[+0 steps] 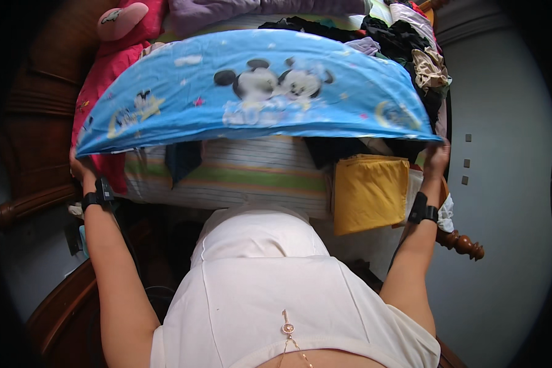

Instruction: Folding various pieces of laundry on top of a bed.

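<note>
A blue printed cloth (184, 104) with two cartoon mice, stars and moons is spread wide between my outstretched arms, above the bed. Its near edge runs almost straight from one hand to the other, and the far part arches up. At the left end my left hand (81, 167) is closed on a near corner. My right hand (437, 159) grips the opposite corner; its fingers are partly covered by the fabric. Whether the cloth has one layer or two cannot be told. Just inside my right forearm lies a folded yellow cloth (371, 193) at the bed's near edge.
The striped bed sheet (239, 178) shows below the cloth. Dark clothes (398, 40) are heaped at the far right, with a beige garment (431, 67). Pink bedding (92, 110) and a purple blanket (214, 12) lie beyond. A wooden headboard (43, 92) borders the left; a turned post (463, 245) juts out right.
</note>
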Demonstrator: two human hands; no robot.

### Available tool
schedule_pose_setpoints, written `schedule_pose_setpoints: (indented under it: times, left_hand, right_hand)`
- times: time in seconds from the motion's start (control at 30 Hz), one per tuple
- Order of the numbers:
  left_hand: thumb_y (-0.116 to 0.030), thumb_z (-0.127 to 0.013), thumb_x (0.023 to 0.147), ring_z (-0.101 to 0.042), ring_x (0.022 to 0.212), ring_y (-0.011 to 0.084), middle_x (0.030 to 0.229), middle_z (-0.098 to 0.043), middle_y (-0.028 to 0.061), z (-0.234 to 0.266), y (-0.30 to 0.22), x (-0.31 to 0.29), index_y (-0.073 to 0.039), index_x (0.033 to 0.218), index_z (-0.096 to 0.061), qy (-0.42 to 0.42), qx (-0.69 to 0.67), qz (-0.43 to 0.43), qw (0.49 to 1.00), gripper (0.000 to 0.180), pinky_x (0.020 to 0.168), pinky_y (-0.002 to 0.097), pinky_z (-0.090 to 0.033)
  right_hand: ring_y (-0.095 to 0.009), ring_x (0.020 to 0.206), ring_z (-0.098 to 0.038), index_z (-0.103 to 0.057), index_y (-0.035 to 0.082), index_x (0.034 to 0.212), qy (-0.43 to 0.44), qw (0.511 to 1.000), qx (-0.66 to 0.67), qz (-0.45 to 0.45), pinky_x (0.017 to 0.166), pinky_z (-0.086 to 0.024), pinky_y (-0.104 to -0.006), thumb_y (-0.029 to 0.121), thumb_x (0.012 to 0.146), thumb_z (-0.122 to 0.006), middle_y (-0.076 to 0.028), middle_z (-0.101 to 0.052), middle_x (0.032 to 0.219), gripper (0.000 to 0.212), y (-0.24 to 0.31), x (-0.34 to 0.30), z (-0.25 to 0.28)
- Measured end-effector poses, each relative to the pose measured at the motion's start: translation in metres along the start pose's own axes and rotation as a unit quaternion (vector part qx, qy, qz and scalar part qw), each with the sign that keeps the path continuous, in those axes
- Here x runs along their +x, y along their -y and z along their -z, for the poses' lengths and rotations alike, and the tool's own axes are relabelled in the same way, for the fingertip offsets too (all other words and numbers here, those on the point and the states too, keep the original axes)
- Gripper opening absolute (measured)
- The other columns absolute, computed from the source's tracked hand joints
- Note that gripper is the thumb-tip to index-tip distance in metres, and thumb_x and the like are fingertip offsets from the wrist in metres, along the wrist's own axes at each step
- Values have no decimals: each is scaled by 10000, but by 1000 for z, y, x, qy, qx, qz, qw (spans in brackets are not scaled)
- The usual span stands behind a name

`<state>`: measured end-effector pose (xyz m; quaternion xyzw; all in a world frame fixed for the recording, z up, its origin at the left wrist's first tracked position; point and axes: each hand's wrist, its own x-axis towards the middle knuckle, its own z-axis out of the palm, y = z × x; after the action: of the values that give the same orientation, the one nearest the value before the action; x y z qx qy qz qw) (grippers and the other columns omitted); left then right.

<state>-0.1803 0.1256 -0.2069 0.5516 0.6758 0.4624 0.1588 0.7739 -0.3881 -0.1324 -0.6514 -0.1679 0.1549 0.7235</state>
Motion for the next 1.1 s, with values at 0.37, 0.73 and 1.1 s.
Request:
schedule_pose_setpoints:
  times: [0.37, 0.73, 1.1]
  left_hand:
    - [-633, -544, 771, -610, 986, 296, 1141, -623, 126, -44, 43, -15, -8, 1214, -561, 56, 174, 359, 915, 766, 807, 428, -481]
    - [-372, -494, 921, -558, 1012, 205, 1215, -549, 63, -114, -170, -12, -69, 1201, -519, 206, -497, 147, 830, 413, 892, 333, -459]
    - [-347, -499, 921, -560, 1012, 202, 1203, -558, 65, 40, 32, -12, -69, 1208, -522, 12, -14, 134, 991, 400, 894, 329, -457]
  right_hand:
    - [-97, 692, -584, -596, 59, 991, 294, 872, -289, -265, 647, -496, -232, -6, 865, -443, -13, -596, 801, 209, -66, -80, -35]
    - [-189, 802, -588, -569, 70, 952, -105, 953, -138, 250, 783, -506, -295, -6, 851, -353, -83, -578, 880, 250, 61, -1, -112]
    - [-123, 762, -521, -560, 55, 929, 244, 967, 46, -49, 743, -430, -272, 233, 945, -452, -55, -549, 909, 208, 77, -71, -29]
